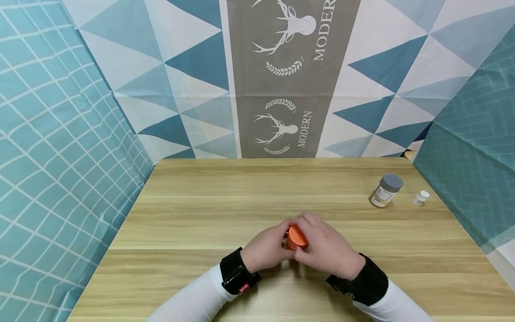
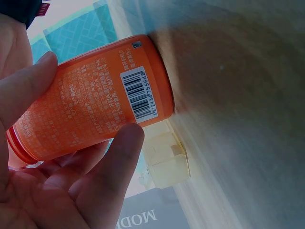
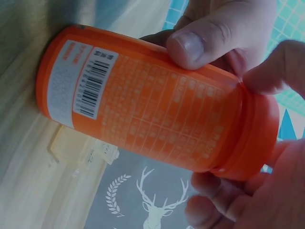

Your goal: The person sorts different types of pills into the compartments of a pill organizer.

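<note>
An orange bottle with a printed label and barcode stands on the wooden table between both hands. My left hand grips its body, the thumb on the near side and the fingers on the far side. Around the orange cap, my right hand curls thumb and fingers. In the head view only the cap's top and a little of the bottle's side show between the hands. The cap sits on the bottle neck in the right wrist view.
A pale yellowish, see-through box-like thing is on the table beyond the bottle, mostly hidden in the head view. A grey-lidded jar and a small white bottle stand at the back right. Patterned cloths hang behind the table and at its sides.
</note>
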A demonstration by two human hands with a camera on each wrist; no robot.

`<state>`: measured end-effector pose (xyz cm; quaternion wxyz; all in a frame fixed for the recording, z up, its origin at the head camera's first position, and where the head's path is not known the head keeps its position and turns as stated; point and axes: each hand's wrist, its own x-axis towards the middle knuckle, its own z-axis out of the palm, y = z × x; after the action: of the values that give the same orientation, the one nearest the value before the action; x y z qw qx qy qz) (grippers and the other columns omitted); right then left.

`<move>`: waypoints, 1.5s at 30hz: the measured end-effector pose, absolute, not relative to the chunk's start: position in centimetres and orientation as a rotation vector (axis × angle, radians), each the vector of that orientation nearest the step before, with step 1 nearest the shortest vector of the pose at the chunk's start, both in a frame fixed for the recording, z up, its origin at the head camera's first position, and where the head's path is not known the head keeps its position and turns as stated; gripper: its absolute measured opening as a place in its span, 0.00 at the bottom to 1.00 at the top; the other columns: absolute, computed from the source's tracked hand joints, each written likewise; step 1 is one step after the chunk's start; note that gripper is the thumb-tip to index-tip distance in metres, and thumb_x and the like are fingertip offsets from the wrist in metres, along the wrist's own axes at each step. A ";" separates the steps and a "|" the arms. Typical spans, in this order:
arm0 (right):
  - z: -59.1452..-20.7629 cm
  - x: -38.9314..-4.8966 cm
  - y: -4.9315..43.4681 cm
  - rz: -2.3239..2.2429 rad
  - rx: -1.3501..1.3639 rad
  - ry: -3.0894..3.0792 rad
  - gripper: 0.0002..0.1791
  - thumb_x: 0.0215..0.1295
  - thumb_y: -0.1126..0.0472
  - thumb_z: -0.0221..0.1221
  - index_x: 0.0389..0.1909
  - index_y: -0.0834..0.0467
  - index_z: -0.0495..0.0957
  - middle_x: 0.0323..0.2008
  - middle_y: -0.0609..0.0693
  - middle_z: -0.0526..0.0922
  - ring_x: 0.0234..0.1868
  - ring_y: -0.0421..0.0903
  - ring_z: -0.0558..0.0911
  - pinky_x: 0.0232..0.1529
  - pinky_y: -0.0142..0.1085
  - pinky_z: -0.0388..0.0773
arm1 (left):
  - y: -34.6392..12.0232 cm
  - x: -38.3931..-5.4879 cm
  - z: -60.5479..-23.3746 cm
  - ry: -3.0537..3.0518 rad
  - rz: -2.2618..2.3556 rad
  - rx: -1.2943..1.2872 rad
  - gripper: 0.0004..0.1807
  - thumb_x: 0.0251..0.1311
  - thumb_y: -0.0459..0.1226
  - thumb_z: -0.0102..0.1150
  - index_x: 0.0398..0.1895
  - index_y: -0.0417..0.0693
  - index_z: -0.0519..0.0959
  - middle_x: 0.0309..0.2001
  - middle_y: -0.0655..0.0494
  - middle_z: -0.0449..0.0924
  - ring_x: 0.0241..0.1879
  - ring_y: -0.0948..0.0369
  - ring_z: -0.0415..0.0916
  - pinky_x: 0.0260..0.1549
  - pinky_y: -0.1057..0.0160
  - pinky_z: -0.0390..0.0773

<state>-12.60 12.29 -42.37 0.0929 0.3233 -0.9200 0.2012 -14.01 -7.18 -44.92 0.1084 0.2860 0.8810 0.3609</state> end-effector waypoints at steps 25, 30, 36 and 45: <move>-41.9 -12.1 12.0 0.571 0.817 -2.799 0.30 0.55 0.46 0.69 0.55 0.57 0.78 0.43 0.43 0.76 0.38 0.36 0.73 0.38 0.31 0.76 | -7.0 -14.0 -45.0 2.629 1.056 0.890 0.33 0.56 0.42 0.71 0.64 0.55 0.68 0.54 0.63 0.79 0.54 0.68 0.76 0.50 0.66 0.76; -41.6 -12.2 12.6 0.564 0.978 -2.774 0.33 0.56 0.53 0.68 0.62 0.59 0.74 0.50 0.46 0.75 0.46 0.38 0.73 0.45 0.34 0.76 | -7.1 -14.0 -44.9 2.627 1.045 0.885 0.33 0.58 0.47 0.70 0.65 0.55 0.67 0.54 0.63 0.79 0.54 0.68 0.76 0.49 0.66 0.76; -41.7 -12.2 12.6 0.550 0.939 -2.786 0.36 0.58 0.43 0.68 0.64 0.57 0.73 0.53 0.46 0.76 0.50 0.39 0.75 0.49 0.36 0.77 | -7.1 -14.0 -44.9 2.626 1.042 0.875 0.34 0.58 0.48 0.70 0.66 0.56 0.66 0.55 0.62 0.79 0.54 0.67 0.76 0.50 0.65 0.76; -42.2 -11.8 11.5 0.589 0.610 -2.843 0.32 0.56 0.32 0.65 0.48 0.55 0.80 0.32 0.42 0.71 0.27 0.37 0.68 0.25 0.29 0.68 | -7.0 -14.1 -44.8 2.613 1.067 0.888 0.26 0.56 0.45 0.72 0.55 0.56 0.70 0.40 0.68 0.78 0.37 0.71 0.75 0.39 0.69 0.75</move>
<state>-11.77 11.48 -42.18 0.0873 0.2048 -0.9546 0.1979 -14.07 -6.96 -44.82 0.0911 0.2990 0.8794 0.3590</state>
